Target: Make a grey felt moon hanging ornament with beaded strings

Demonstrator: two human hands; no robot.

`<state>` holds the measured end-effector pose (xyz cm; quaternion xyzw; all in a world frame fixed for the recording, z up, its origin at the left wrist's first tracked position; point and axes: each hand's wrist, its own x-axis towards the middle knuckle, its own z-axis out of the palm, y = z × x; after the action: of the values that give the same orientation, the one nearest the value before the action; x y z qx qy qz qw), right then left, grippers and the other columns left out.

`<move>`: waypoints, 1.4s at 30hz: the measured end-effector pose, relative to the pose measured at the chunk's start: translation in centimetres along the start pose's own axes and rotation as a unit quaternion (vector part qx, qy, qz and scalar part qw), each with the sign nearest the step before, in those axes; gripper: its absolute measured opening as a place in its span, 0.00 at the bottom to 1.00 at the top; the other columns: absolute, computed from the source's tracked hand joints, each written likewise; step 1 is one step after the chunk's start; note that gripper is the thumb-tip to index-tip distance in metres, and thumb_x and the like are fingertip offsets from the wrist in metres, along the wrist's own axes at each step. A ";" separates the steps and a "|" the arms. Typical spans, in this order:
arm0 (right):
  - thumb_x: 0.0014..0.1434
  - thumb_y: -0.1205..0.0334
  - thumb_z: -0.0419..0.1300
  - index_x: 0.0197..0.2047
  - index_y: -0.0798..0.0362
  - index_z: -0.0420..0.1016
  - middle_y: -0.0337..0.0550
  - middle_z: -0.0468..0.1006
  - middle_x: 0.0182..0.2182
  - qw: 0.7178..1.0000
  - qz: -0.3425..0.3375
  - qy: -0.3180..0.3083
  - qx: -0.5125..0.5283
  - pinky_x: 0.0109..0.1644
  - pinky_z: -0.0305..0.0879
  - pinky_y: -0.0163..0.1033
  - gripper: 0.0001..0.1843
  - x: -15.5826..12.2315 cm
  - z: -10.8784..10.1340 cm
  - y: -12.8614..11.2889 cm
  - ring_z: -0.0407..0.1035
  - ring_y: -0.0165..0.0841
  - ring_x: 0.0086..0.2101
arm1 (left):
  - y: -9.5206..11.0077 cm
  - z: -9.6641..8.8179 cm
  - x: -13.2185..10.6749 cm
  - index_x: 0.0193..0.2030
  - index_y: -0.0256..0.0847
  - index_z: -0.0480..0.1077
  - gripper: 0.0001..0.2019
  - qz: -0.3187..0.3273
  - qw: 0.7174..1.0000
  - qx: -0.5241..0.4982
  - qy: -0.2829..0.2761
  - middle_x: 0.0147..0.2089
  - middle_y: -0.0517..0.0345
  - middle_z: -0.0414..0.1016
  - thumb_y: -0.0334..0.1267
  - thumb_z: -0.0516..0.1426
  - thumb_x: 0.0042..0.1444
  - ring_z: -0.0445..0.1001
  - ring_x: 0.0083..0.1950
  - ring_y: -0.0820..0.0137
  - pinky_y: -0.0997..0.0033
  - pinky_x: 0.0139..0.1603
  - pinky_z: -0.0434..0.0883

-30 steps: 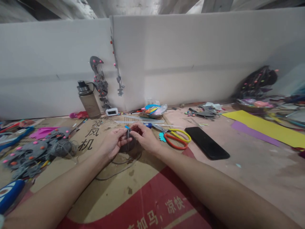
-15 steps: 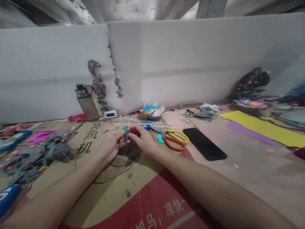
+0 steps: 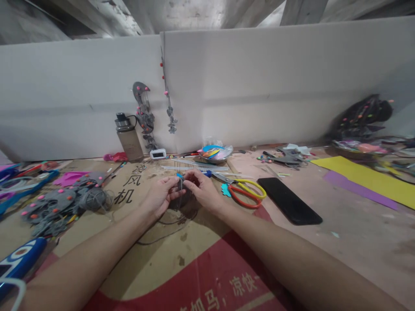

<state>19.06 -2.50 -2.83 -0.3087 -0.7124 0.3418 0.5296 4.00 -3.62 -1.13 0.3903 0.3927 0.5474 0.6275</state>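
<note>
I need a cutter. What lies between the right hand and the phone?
Scissors with yellow and orange handles lie between the right hand and the phone; the head view shows it.

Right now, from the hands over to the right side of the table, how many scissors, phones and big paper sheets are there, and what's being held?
Scissors: 1
Phone: 1
Paper sheets: 2, a yellow sheet and a purple sheet
Grey piece, pinched between left hand and right hand: 1
Total: 5
</note>
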 end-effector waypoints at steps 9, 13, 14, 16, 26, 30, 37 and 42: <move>0.57 0.63 0.55 0.44 0.50 0.69 0.40 0.72 0.35 1.000 -0.014 0.020 -0.007 0.41 0.64 0.38 0.11 -0.3 0.3 0.6 0.66 0.31 0.35 | 0.1 0.4 -0.2 0.29 0.32 0.72 0.02 -0.006 1.000 -0.004 0.013 0.28 0.54 0.75 0.29 0.59 0.51 0.73 0.27 0.75 0.73 0.32 0.77; 0.57 0.61 0.56 0.40 0.50 0.72 0.42 0.74 0.37 0.999 -0.006 0.035 -0.015 0.43 0.65 0.39 0.07 -0.4 0.3 0.5 0.68 0.32 0.37 | 0.2 0.7 -0.4 0.28 0.32 0.71 0.03 0.006 0.999 -0.010 0.030 0.27 0.55 0.74 0.29 0.59 0.51 0.73 0.26 0.76 0.73 0.31 0.77; 0.58 0.60 0.56 0.39 0.50 0.72 0.42 0.75 0.37 0.999 0.001 0.042 -0.010 0.43 0.65 0.39 0.07 -0.4 0.3 0.4 0.68 0.32 0.37 | 0.2 0.7 -0.4 0.28 0.32 0.71 0.03 0.009 0.999 -0.011 0.035 0.28 0.55 0.74 0.29 0.59 0.51 0.73 0.26 0.76 0.73 0.31 0.77; 0.58 0.58 0.55 0.39 0.51 0.71 0.41 0.75 0.36 0.998 0.020 0.062 0.015 0.43 0.64 0.38 0.09 -0.4 0.4 0.3 0.68 0.32 0.37 | 0.3 0.7 -0.4 0.29 0.32 0.71 0.02 0.013 0.999 -0.014 0.044 0.29 0.55 0.75 0.29 0.59 0.51 0.74 0.27 0.75 0.74 0.32 0.77; 0.58 0.52 0.54 0.37 0.51 0.68 0.38 0.70 0.30 0.987 0.087 0.101 0.091 0.38 0.64 0.36 0.11 -0.1 0.9 -0.1 0.65 0.30 0.33 | 0.0 1.4 -1.2 0.31 0.34 0.71 0.07 0.094 0.993 0.042 0.064 0.31 0.58 0.74 0.35 0.63 0.47 0.74 0.31 0.75 0.71 0.38 0.76; 0.56 0.48 0.56 0.32 0.50 0.65 0.34 0.64 0.22 0.981 0.130 0.074 0.125 0.24 0.59 0.33 0.14 -0.1 1.1 -0.3 0.60 0.28 0.23 | -0.4 1.4 -1.4 0.33 0.35 0.72 0.12 0.127 0.983 0.119 0.050 0.32 0.57 0.76 0.40 0.64 0.45 0.75 0.34 0.73 0.69 0.41 0.75; 0.55 0.47 0.55 0.32 0.50 0.62 0.30 0.60 0.20 0.974 0.168 0.039 0.144 0.18 0.57 0.31 0.14 -0.1 1.4 0.4 0.55 0.25 0.18 | -0.8 1.1 -1.0 0.32 0.35 0.71 0.13 0.095 0.989 0.099 0.053 0.31 0.57 0.75 0.40 0.65 0.43 0.75 0.32 0.74 0.72 0.38 0.76; 0.60 0.53 0.50 0.33 0.52 0.64 0.37 0.69 0.28 0.987 0.066 0.080 -0.126 0.35 0.63 0.35 0.11 0.8 -1.1 -0.1 0.64 0.29 0.29 | -0.5 0.7 -0.2 0.31 0.34 0.71 0.14 0.127 0.986 0.049 0.100 0.30 0.59 0.73 0.40 0.66 0.40 0.73 0.31 0.76 0.73 0.37 0.76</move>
<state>19.90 -1.72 -2.09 -0.4456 -0.6832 0.2582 0.5177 4.87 -3.89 -1.31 0.4111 0.4267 0.6391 0.4904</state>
